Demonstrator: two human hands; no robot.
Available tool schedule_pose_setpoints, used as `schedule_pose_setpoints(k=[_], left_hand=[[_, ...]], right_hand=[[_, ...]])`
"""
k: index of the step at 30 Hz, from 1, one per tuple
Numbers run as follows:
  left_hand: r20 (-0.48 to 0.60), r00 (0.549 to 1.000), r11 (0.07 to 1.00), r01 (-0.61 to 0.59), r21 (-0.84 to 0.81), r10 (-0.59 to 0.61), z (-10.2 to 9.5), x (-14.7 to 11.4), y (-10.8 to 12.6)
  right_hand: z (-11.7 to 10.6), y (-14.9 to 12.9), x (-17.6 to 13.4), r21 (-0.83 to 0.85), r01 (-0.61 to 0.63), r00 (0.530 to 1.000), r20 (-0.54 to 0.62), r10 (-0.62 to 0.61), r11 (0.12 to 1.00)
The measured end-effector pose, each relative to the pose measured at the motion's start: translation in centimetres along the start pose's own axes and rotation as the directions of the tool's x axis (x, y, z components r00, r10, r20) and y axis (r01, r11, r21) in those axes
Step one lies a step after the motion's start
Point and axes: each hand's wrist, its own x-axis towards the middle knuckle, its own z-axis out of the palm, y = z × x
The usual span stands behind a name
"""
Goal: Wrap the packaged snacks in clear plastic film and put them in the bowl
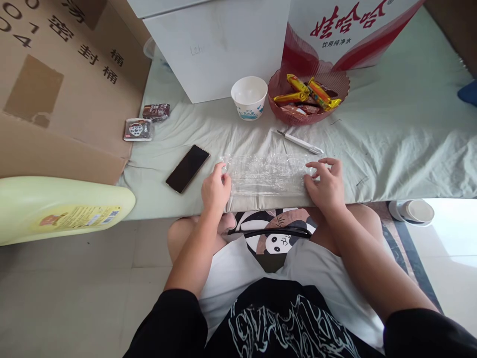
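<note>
A crinkled sheet of clear plastic film point(266, 174) lies spread over the front of the green cloth. My left hand point(216, 189) pinches its left end between thumb and forefinger. At the opposite end, my right hand point(328, 184) has thumb and fingers curled on the film's edge. Just behind the film is a white pen-like cutter point(301, 142) with a thin pointed tip. A dark phone point(188, 168) rests to the left of my left hand.
Behind stand a white paper cup point(249, 98) and a pink bowl point(276, 107) of wrapped snacks. Two small packets point(138, 129) lie near a cardboard box point(74, 144). White boxes point(223, 49) line the back. A yellow-green bottle point(67, 191) is at left.
</note>
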Motion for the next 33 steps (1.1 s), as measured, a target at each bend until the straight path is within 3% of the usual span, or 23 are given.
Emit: schedule_pose_setpoints(k=[4,7,8,10,13,16,18,20,22,25,27,29,33], left_hand=[[-0.103,0.990,0.995,-0.086,0.060,0.092,-0.3,-0.2,0.1],[-0.135,0.948,0.958,-0.286,0.025,0.287,-0.6,-1.8,1.8],[-0.079,0.923,0.926,-0.377,0.007,0.376,-0.5,-2.6,2.7],[0.127,0.822,0.830,-0.557,-0.027,0.556,0.0,-4.4,4.3],[0.366,0.693,0.747,-0.665,-0.010,0.622,1.2,-6.2,5.5],[0.400,0.636,0.701,-0.713,-0.022,0.659,1.8,-6.3,4.6],[0.327,0.655,0.713,-0.696,-0.088,0.681,1.7,-5.8,3.6],[0.254,0.693,0.738,-0.631,-0.242,0.675,1.4,-5.3,3.0],[0.216,0.753,0.748,-0.490,-0.447,0.622,1.0,-4.8,2.9],[0.243,0.833,0.710,-0.230,-0.666,0.497,0.4,-4.4,3.1],[0.266,0.860,0.701,-0.139,-0.700,0.436,0.1,-4.1,3.3],[0.267,0.872,0.717,-0.127,-0.685,0.410,-0.1,-3.8,3.2],[0.252,0.897,0.744,-0.118,-0.657,0.364,-0.1,-3.5,2.6]], right_hand=[[-0.5,-0.1,-0.5,-0.171,0.255,0.965,0.099,-0.241,0.952],[-1.0,-1.0,-1.1,-0.195,0.395,0.904,0.257,-0.342,0.898],[-1.2,-1.4,-1.4,-0.220,0.407,0.894,0.293,-0.338,0.887],[-1.7,-2.5,-2.1,-0.295,0.382,0.901,0.328,-0.283,0.876],[-2.9,-4.3,-3.5,-0.286,0.328,0.896,0.397,-0.200,0.900],[-4.7,-5.3,-4.5,-0.073,0.243,0.869,0.460,-0.184,0.967],[-5.7,-5.2,-4.9,0.070,0.219,0.874,0.429,-0.227,0.973],[-6.1,-4.6,-5.2,0.148,0.277,0.875,0.369,-0.313,0.949],[-5.7,-3.9,-5.2,0.157,0.366,0.850,0.345,-0.398,0.917],[-4.1,-3.4,-4.6,0.118,0.435,0.817,0.366,-0.446,0.893],[-3.0,-3.5,-3.4,0.108,0.444,0.827,0.333,-0.453,0.890],[-2.1,-3.8,-1.8,0.129,0.460,0.831,0.286,-0.477,0.879],[-0.8,-4.0,0.5,0.298,0.474,0.768,0.320,-0.555,0.828]])
